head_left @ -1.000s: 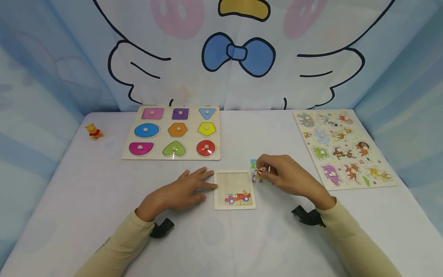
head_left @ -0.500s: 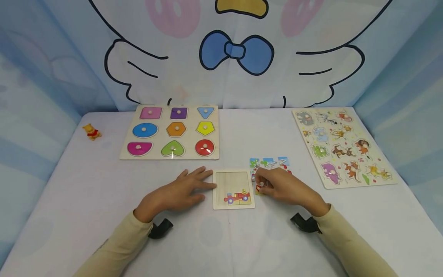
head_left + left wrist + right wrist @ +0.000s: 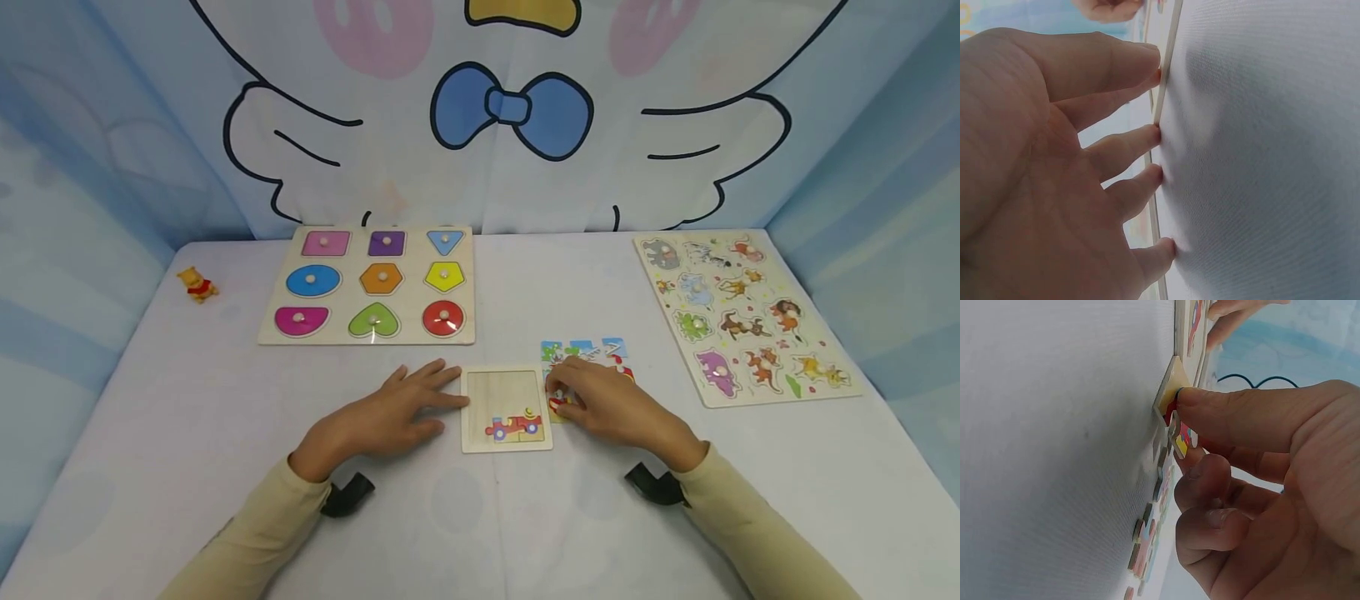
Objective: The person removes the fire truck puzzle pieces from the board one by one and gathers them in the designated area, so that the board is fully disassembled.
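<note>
A small square wooden puzzle tray lies on the white table, with joined pieces showing a red vehicle in its lower right. My left hand rests beside it, fingers spread, and a fingertip touches the tray's left edge. At the tray's right side, my right hand pinches a jigsaw piece with yellow and red on it between thumb and fingers. The piece stands tilted close to the tabletop in the right wrist view. Several loose jigsaw pieces lie under and behind this hand, which partly hides them.
A shape board with knobbed coloured shapes lies at the back left. An animal puzzle board is at the right. A small yellow bear figure in red stands at the far left. A printed cloth hangs behind the table.
My right hand has moved toward the near side from the back row of loose pieces, uncovering several of them. Its fingers now pinch a piece beside the tray. The left hand stays at the tray.
</note>
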The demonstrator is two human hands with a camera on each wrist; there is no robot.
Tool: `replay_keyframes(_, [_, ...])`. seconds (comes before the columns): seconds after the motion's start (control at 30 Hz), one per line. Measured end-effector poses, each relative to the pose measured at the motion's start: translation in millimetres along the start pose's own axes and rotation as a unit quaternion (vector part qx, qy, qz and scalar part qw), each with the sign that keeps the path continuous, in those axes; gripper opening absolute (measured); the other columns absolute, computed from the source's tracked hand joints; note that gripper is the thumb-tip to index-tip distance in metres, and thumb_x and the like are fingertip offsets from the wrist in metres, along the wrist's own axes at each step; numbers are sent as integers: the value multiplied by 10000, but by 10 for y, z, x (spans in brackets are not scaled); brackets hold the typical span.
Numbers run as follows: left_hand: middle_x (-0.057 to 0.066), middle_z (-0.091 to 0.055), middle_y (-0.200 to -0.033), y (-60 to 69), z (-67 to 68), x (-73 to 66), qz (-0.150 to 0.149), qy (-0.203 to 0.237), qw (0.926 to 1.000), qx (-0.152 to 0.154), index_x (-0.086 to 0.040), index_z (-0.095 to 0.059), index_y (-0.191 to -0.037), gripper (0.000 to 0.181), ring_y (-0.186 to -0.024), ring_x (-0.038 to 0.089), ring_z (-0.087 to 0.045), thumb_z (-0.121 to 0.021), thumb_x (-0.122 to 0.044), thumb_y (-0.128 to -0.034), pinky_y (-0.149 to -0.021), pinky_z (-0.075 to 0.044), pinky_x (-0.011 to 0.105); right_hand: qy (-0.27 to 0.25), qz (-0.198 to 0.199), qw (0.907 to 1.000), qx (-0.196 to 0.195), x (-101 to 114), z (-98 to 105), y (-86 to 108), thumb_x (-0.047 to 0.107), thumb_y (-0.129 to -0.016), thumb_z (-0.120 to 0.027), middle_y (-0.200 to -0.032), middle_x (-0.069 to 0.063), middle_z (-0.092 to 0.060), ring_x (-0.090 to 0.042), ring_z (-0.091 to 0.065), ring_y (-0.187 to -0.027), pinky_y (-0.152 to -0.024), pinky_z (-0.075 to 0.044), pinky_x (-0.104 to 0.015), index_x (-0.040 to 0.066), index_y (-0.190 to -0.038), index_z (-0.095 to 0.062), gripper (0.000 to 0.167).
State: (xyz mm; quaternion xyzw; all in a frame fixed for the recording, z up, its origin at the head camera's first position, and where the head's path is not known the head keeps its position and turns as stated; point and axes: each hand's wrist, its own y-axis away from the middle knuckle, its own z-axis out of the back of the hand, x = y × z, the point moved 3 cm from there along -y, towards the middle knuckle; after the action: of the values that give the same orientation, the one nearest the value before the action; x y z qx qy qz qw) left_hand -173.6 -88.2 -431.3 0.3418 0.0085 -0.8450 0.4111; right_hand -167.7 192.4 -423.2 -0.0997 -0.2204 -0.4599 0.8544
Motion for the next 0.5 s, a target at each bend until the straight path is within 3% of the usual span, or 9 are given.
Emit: replay_keyframes(0.5, [95, -368, -1630, 4, -1, -1, 15, -19, 10000, -34, -179, -630, -1423, 467, -1558, 338, -155, -712, -142, -964, -1208, -69, 660, 259, -19, 9996, -116, 24, -25, 10, 61, -864, -804, -961, 48, -599, -128, -550, -851, -749, -504, -326, 120, -1009, -682, 198])
